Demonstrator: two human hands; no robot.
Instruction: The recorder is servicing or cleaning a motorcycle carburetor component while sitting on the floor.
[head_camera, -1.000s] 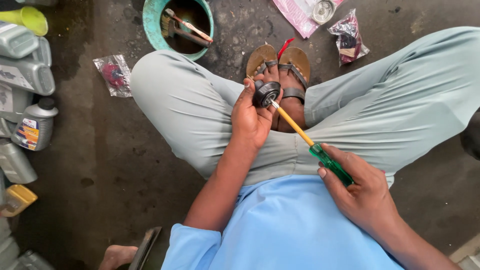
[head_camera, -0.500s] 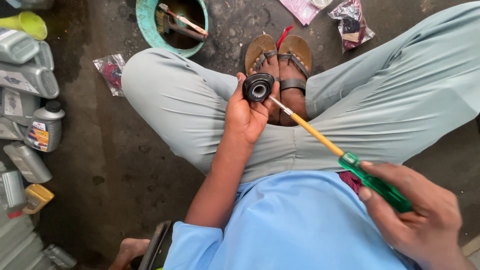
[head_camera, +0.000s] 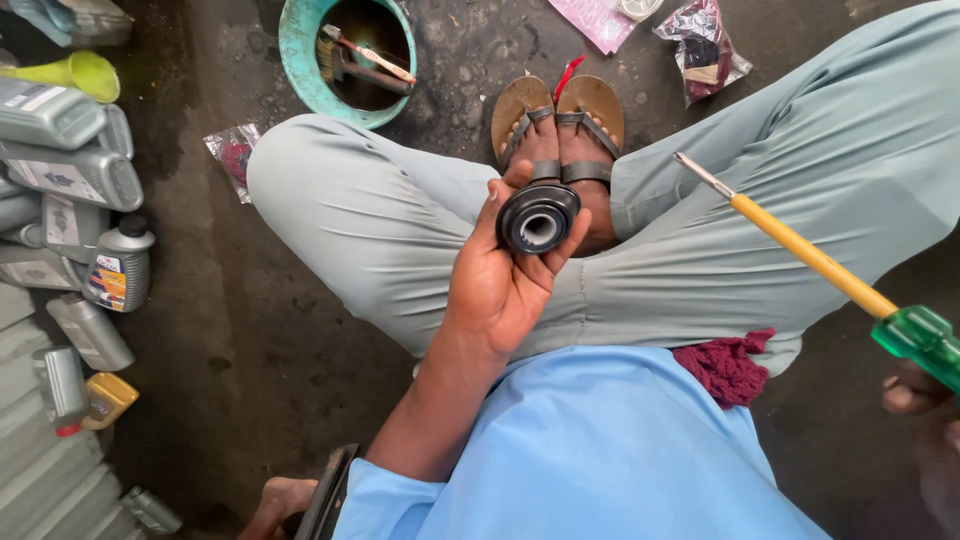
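Above the lap, left hand (head_camera: 500, 285) pinches a bushing (head_camera: 538, 217) by its rim: stiff, probably greasy. Right hand (head_camera: 925, 425), mostly out of frame, grips a screwdriver (head_camera: 820, 262).

Rubber, plastic and steel over rough concrete.
I see a matt black rubber bush (head_camera: 538, 218) with a smooth metal sleeve inside; a screwdriver (head_camera: 815, 262) with bare steel tip, yellow-coated shaft and glossy clear green plastic handle. Trousers (head_camera: 400, 230) are smooth pale cloth, sandals (head_camera: 558, 120) worn leather, floor (head_camera: 230, 330) rough, oil-stained concrete, bottles (head_camera: 70, 170) dull grey plastic.
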